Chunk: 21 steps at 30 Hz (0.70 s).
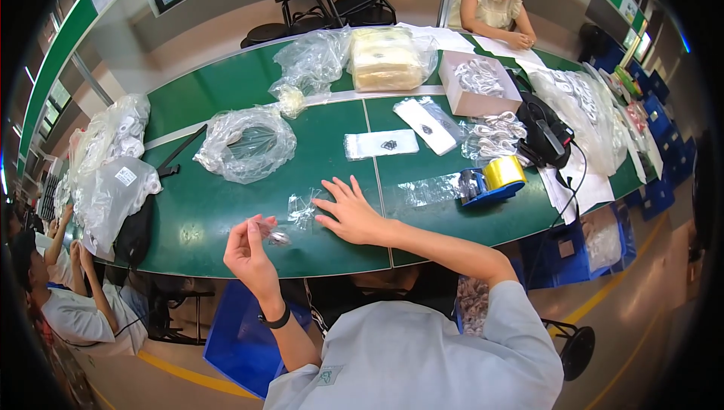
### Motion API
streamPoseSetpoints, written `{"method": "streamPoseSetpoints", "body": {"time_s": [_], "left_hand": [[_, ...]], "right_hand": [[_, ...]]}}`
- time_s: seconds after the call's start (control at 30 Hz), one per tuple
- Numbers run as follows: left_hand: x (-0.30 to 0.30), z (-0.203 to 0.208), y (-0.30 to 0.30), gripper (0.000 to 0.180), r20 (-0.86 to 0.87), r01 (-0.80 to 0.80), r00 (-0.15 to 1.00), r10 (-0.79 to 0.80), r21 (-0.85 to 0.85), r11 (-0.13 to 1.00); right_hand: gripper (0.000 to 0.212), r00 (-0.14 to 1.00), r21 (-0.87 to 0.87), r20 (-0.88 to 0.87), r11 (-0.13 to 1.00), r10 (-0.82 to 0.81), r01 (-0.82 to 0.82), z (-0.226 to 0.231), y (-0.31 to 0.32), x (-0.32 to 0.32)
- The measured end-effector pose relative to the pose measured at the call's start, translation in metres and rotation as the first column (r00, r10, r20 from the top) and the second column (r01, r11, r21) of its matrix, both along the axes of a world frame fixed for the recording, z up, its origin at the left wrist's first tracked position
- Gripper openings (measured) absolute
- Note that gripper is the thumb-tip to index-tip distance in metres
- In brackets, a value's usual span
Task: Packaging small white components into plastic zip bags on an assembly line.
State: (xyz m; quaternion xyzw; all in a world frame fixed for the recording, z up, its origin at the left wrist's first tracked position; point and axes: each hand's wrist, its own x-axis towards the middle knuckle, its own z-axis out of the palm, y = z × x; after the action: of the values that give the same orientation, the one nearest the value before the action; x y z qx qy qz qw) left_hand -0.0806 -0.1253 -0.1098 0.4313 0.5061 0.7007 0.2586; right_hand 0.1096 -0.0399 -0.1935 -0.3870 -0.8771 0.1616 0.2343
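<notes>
My left hand [251, 253] is pinched closed above the near edge of the green table. From its fingertips sticks out a small clear plastic bag [278, 237] with a glint on it; what is inside is too small to make out. My right hand [353, 215] rests on the tabletop with its fingers spread, holding nothing. Just left of its fingertips lie several small clear bags [302, 211] with thin white streaks. To the right of that hand, a strip of clear film [428, 192] lies toward a blue tape dispenser [494, 193] carrying a yellow roll.
A coil wrapped in clear plastic [249, 142] lies beyond my hands. Flat white packets [383, 144], a box of white cables [479, 84] and a black device [544, 131] sit farther right. Bagged goods [117, 184] fill the left end. Co-workers sit left and across.
</notes>
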Motion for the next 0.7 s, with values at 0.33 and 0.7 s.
{"method": "streamPoseSetpoints", "body": {"time_s": [0.33, 0.7], "left_hand": [[-0.0051, 0.0004, -0.0018, 0.019, -0.003, -0.010, 1.000, 0.010, -0.004, 1.000], [-0.0053, 0.0005, -0.0029, 0.018, 0.002, -0.006, 1.000, 0.006, -0.002, 1.000]], "right_hand": [[0.054, 0.997, 0.174, 0.053, 0.984, -0.049, 0.040, -0.0042, -0.0009, 0.0000], [0.057, 0.999, 0.128, -0.018, 0.991, -0.038, 0.040, 0.0032, -0.0070, 0.0026]]}}
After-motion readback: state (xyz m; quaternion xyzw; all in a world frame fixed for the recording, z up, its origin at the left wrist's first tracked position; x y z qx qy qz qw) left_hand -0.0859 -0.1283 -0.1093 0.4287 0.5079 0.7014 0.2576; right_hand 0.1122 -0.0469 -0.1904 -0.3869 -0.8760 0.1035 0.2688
